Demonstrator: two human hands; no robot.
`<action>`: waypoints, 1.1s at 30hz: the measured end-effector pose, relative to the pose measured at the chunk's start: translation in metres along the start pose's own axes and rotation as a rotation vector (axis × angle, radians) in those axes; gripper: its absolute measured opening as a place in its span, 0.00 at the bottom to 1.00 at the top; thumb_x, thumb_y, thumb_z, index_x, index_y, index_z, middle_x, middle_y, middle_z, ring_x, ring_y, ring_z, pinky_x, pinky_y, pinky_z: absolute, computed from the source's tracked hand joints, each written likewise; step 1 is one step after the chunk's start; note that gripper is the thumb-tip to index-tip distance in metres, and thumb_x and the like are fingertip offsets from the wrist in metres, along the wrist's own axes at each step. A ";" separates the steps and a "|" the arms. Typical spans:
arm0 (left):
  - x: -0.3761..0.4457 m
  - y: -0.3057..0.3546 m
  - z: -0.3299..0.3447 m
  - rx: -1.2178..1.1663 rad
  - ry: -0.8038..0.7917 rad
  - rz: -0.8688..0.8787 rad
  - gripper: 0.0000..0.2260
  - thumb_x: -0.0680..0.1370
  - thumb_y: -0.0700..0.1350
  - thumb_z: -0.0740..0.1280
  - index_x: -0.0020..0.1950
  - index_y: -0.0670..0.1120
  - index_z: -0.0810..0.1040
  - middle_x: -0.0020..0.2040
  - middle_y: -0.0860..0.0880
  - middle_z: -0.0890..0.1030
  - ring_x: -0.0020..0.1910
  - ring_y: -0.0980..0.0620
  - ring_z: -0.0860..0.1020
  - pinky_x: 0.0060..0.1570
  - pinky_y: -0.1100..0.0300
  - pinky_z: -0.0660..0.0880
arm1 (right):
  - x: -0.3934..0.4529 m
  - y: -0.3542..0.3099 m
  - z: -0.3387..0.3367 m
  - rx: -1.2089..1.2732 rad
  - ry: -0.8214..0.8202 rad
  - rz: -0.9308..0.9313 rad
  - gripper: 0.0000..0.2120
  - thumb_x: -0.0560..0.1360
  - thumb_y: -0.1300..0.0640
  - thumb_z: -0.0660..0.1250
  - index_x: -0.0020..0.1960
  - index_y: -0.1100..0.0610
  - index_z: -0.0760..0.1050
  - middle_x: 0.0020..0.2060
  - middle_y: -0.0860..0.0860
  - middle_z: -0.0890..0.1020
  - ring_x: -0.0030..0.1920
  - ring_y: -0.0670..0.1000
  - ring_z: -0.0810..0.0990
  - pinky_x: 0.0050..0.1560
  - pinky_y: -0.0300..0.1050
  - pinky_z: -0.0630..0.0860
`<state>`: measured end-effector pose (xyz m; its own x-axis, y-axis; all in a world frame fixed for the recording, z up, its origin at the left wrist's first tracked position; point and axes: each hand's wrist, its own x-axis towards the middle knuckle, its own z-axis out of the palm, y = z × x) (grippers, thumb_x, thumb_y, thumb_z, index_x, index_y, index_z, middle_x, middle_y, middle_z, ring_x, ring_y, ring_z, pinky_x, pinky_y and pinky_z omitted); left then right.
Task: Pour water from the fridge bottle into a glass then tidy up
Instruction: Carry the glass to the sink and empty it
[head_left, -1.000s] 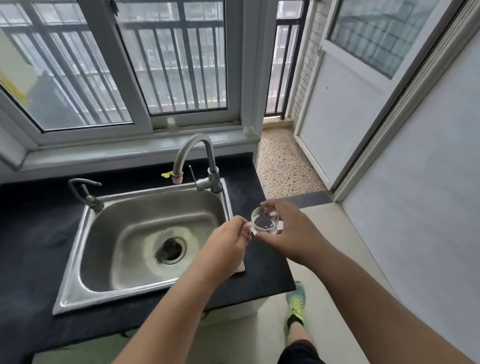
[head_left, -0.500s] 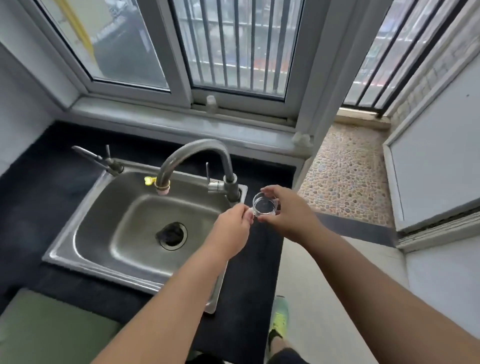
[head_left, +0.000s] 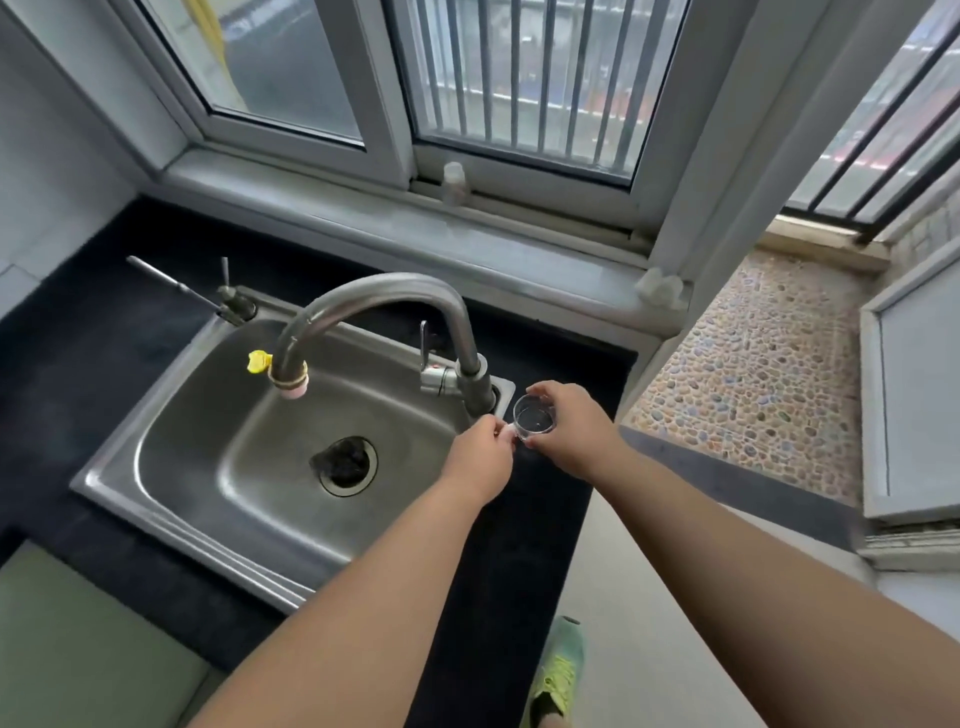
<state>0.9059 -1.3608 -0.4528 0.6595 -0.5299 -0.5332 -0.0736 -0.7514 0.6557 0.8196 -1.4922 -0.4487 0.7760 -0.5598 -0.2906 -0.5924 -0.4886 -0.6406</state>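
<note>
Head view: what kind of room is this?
Most likely a home kitchen corner beside a balcony door. A stainless sink with a gooseneck faucet is set in a black countertop under barred windows; both hands hold a small glass.

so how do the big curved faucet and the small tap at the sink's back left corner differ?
The big curved steel faucet arches high over the steel sink; the small thin tap sits low with a straight, slim spout. The faucet stands at the sink's right back corner, near the clear glass; the tap stands far left. The faucet's outlet carries a pink and yellow fitting; the tap's is bare. Both are grey metal.
</note>
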 end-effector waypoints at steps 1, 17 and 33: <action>0.003 -0.001 0.004 -0.018 0.005 -0.010 0.10 0.84 0.54 0.59 0.54 0.52 0.77 0.50 0.51 0.84 0.52 0.48 0.82 0.58 0.45 0.80 | 0.002 0.003 0.002 -0.002 0.000 0.000 0.34 0.68 0.56 0.80 0.70 0.48 0.73 0.64 0.51 0.76 0.60 0.50 0.78 0.57 0.40 0.73; -0.017 0.007 0.000 -0.020 0.102 -0.040 0.14 0.83 0.50 0.62 0.68 0.49 0.71 0.57 0.47 0.82 0.55 0.46 0.80 0.51 0.52 0.77 | -0.006 -0.001 -0.015 -0.034 0.012 0.015 0.40 0.72 0.57 0.74 0.80 0.49 0.62 0.76 0.51 0.68 0.75 0.55 0.68 0.73 0.52 0.70; -0.283 -0.012 -0.150 0.327 0.452 0.074 0.19 0.84 0.58 0.60 0.74 0.56 0.74 0.77 0.57 0.69 0.76 0.51 0.64 0.74 0.44 0.65 | -0.174 -0.171 -0.080 -0.226 -0.065 -0.271 0.25 0.79 0.38 0.64 0.73 0.45 0.72 0.68 0.47 0.78 0.65 0.52 0.78 0.64 0.52 0.76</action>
<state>0.8325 -1.1434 -0.2294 0.8933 -0.4190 -0.1629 -0.3127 -0.8395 0.4443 0.7679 -1.3651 -0.2317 0.9192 -0.3497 -0.1811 -0.3908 -0.7530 -0.5293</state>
